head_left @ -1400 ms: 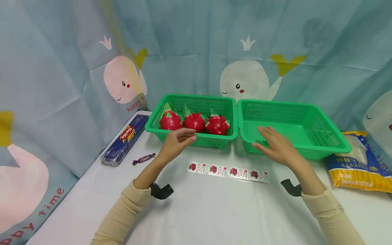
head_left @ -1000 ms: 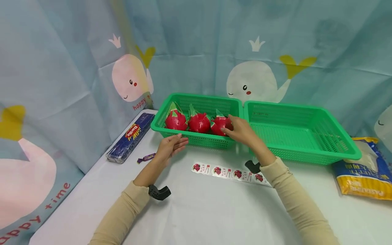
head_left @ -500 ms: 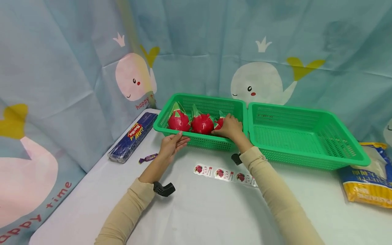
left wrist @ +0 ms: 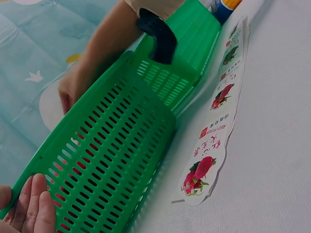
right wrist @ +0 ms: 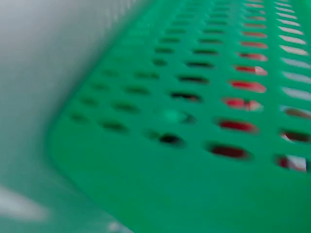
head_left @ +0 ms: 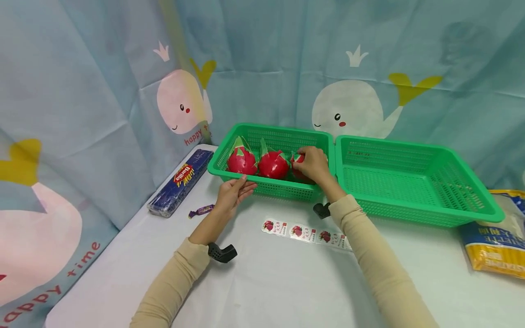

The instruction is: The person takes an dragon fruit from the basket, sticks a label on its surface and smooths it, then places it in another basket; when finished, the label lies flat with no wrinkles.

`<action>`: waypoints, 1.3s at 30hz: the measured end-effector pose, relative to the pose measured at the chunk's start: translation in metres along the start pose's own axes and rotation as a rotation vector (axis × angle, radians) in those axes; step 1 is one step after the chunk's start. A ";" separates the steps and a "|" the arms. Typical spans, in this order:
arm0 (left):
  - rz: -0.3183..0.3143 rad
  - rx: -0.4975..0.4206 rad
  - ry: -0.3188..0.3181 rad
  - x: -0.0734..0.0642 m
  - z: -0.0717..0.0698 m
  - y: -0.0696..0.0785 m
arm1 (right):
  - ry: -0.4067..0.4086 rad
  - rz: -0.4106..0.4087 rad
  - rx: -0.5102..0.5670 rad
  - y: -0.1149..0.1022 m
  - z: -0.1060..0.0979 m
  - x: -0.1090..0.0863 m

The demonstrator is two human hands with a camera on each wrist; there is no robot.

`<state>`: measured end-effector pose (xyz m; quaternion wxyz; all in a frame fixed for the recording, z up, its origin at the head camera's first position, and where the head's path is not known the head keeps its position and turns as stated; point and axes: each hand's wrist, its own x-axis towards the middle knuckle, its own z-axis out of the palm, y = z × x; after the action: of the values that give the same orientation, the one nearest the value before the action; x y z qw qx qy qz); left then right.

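Observation:
Three red dragon fruits with green tips sit in the left green basket (head_left: 283,186): the left dragon fruit (head_left: 242,160), the middle dragon fruit (head_left: 273,165) and the right dragon fruit (head_left: 296,158). My right hand (head_left: 313,163) reaches over the front rim and grips the right one from above, covering most of it. At the same basket's front left, my left hand (head_left: 233,193) pinches the rim, thumb on top and fingers (left wrist: 33,204) against the outer wall. In the right wrist view the basket wall (right wrist: 194,184) fills the frame, blurred.
A second green basket (head_left: 389,182) adjoins on the right, with a blue-yellow pasta bag (head_left: 494,241) beside it. A strip of dragon fruit labels (head_left: 301,232) lies in front. To the left are a spaghetti pack (head_left: 180,182) and a purple-wrapped candy (head_left: 202,210).
My right hand has moved left from the right basket into the left one and taken hold of the right dragon fruit. The left hand has come down to the front rim.

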<state>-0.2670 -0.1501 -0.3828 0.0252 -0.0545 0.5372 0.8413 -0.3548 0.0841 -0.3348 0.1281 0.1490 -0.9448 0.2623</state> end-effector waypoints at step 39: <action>0.019 -0.023 -0.041 0.002 -0.003 -0.001 | -0.217 -0.115 0.419 -0.001 -0.087 -0.086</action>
<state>-0.2689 -0.1519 -0.3851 0.0278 -0.0324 0.5274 0.8485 -0.2612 0.1485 -0.2894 0.0067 0.2534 -0.8679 0.4272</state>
